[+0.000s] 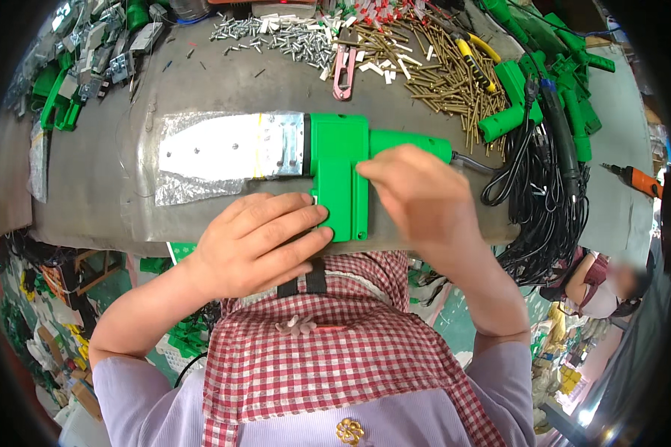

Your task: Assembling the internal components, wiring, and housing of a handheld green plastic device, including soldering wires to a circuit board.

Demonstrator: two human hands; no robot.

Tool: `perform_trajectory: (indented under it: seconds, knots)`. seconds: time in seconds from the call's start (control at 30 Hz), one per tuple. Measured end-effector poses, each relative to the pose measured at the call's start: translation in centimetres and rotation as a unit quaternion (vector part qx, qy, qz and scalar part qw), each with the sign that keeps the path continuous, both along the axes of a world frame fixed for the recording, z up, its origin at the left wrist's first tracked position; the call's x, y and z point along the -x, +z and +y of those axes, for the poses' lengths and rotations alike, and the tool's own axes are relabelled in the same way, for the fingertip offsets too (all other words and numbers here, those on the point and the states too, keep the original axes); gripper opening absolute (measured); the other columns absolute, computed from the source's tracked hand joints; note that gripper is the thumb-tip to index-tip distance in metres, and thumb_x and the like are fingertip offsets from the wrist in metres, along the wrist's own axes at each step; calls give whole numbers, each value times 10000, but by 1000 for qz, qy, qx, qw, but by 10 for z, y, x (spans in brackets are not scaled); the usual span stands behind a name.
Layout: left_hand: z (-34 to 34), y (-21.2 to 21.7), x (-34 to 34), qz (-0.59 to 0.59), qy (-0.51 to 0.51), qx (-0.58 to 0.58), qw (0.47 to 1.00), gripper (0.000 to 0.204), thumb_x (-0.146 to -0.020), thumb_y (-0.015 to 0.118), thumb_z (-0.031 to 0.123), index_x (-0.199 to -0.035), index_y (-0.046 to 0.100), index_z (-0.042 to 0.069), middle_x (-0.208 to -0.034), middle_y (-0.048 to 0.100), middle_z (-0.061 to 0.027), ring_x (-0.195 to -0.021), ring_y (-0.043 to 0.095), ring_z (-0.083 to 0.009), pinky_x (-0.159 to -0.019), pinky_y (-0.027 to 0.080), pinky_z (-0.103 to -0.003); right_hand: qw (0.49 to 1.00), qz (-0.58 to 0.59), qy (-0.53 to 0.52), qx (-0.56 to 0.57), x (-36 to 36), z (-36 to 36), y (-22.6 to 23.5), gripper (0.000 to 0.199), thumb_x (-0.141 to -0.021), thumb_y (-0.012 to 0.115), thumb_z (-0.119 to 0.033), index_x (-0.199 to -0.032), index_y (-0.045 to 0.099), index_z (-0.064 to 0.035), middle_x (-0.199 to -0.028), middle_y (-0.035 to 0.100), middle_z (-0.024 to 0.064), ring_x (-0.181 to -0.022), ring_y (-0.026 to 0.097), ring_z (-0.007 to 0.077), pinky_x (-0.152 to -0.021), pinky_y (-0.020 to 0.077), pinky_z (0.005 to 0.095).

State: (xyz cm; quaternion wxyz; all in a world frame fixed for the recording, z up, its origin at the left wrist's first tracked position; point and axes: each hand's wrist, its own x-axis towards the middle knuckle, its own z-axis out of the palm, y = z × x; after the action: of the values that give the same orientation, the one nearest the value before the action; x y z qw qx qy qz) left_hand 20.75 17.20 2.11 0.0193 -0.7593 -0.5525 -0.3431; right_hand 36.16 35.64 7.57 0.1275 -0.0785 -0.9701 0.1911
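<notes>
A green plastic-bodied power tool [339, 141] lies across the bench in front of me, with a flat metal plate [216, 147] in clear wrap pointing left and a round handle [402, 140] pointing right. My left hand [253, 238] rests its fingertips over the left edge of the body's near part, fingers together; its thumb is hidden. Against the body's right side, my right hand [417, 186] is closed with finger and thumb pinched. Whatever the pinch may hold cannot be seen. A grey cord [470, 162] leaves the handle's end.
Beyond the tool lie silver screws [298, 46], long brass-coloured rods [447, 78], pink-handled snips [343, 74] and yellow-black pliers [476, 63]. Green housings [574, 74] and black cables [548, 216] crowd the right; metal parts [101, 56] pile up far left. A person [600, 287] sits at right.
</notes>
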Motion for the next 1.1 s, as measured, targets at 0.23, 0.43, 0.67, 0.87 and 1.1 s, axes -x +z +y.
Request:
perform_trajectory:
  seconds: [0.23,0.43,0.67,0.87,1.1]
  knots:
    - [37,22,7,-81,74,32,993,269,-725,737,194,-926,629,52,-999,597,-111,-891,586,-306,-768,485,-397,986,64,-16,153,55,45,-13,118,-785,653,-10,-899,680,2,-831,652,89,-794,639,224,-733,498,299]
    - [73,20,19,-188,186,70,962,454,-721,764,198,-1097,573,27,-1079,590,-179,-948,579,-348,-845,464,-400,982,30,100,155,47,58,-13,156,-822,604,-69,-947,677,-12,-867,633,137,-845,616,316,-759,497,379]
    - [70,18,16,-106,128,118,979,400,-804,690,214,-1142,596,21,-1083,635,-129,-990,588,-319,-882,450,-407,999,32,34,-22,80,70,-29,82,-726,635,-75,-788,668,-31,-807,616,135,-837,613,319,-747,495,427]
    - [66,23,29,-145,139,116,973,286,-799,694,136,-1055,633,24,-1062,626,-129,-939,605,-325,-805,496,-384,976,-47,32,-209,99,52,-22,85,-678,613,-68,-699,680,-20,-818,642,144,-819,643,288,-692,536,388]
    - [54,10,140,72,414,116,900,147,-788,625,-1,-930,607,37,-909,600,-126,-876,610,-331,-752,491,-415,953,-14,37,-301,92,64,-20,106,-702,587,-36,-772,636,27,-759,646,128,-785,653,271,-661,544,345]
